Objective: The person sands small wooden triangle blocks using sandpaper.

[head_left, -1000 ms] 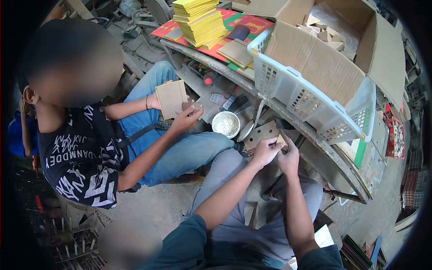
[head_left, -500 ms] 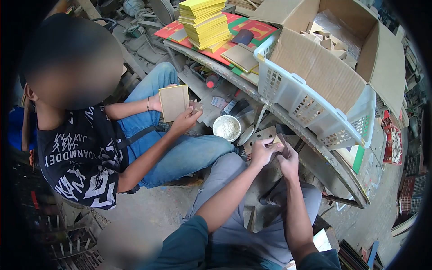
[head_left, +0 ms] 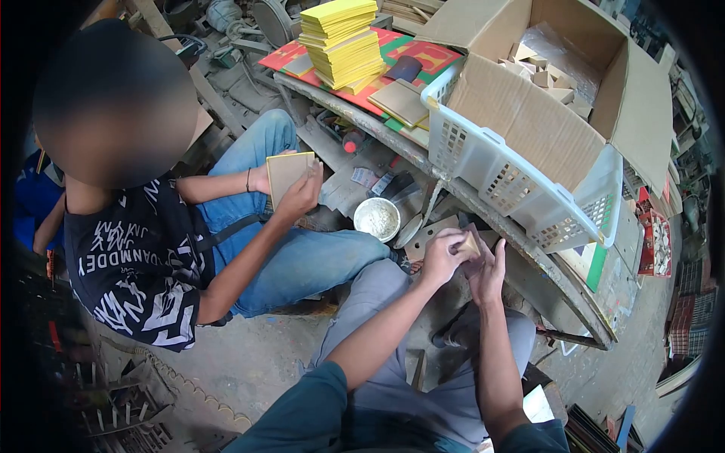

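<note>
Left hand (head_left: 444, 257) and right hand (head_left: 487, 273) hold a small block (head_left: 470, 244).

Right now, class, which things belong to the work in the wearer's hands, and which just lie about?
In hand:
left hand pinching the small block
right hand beside it
brown card under the hands

Lying about:
white bowl
yellow stack
basket
carton
co-worker's tile

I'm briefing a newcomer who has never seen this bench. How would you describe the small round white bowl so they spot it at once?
Start at the big white plastic basket holding the cardboard box on the curved workbench. Look below the bench edge, down and left of the basket, between the two seated people's knees. The bowl sits there: the only round white container, filled with pale paste or powder, unlike the flat brown boards around it.
</note>
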Demonstrator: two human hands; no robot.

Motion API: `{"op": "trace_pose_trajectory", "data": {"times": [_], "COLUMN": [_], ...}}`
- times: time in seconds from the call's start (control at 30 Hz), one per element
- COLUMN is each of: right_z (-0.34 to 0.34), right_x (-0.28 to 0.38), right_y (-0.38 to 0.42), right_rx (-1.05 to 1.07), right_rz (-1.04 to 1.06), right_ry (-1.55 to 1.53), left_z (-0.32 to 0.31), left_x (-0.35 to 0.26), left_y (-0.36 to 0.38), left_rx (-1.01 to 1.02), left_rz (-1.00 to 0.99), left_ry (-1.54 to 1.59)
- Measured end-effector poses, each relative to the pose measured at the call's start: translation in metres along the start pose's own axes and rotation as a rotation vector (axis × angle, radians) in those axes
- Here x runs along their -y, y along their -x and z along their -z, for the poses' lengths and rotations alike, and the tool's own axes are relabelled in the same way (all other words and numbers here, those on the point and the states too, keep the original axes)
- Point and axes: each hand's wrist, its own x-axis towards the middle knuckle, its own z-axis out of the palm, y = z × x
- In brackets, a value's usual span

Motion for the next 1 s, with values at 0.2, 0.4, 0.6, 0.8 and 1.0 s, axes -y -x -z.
{"op": "trace_pose_trajectory", "data": {"times": [0.2, 0.4, 0.6, 0.8, 1.0], "right_z": [0.003, 0.005, 0.003, 0.013, 0.001], "right_x": [-0.008, -0.001, -0.006, -0.002, -0.005], "right_y": [-0.004, -0.001, 0.002, -0.005, -0.003], "right_rx": [0.010, 0.075, 0.022, 0.083, 0.014], "right_rz": [0.012, -0.004, -0.011, -0.025, 0.019], "right_ry": [0.020, 0.045, 0.024, 0.031, 0.021], "left_z": [0.000, 0.003, 0.004, -0.001, 0.004], "left_x": [0.008, -0.008, 0.015, 0.004, 0.007], "left_y": [-0.003, -0.001, -0.008, -0.002, -0.011], "left_rx": [-0.171, -0.088, -0.167, -0.060, -0.249], "left_rz": [-0.026, -0.051, -0.035, -0.057, -0.052], "left_ry": [-0.089, -0.103, -0.111, -0.171, -0.113]}}
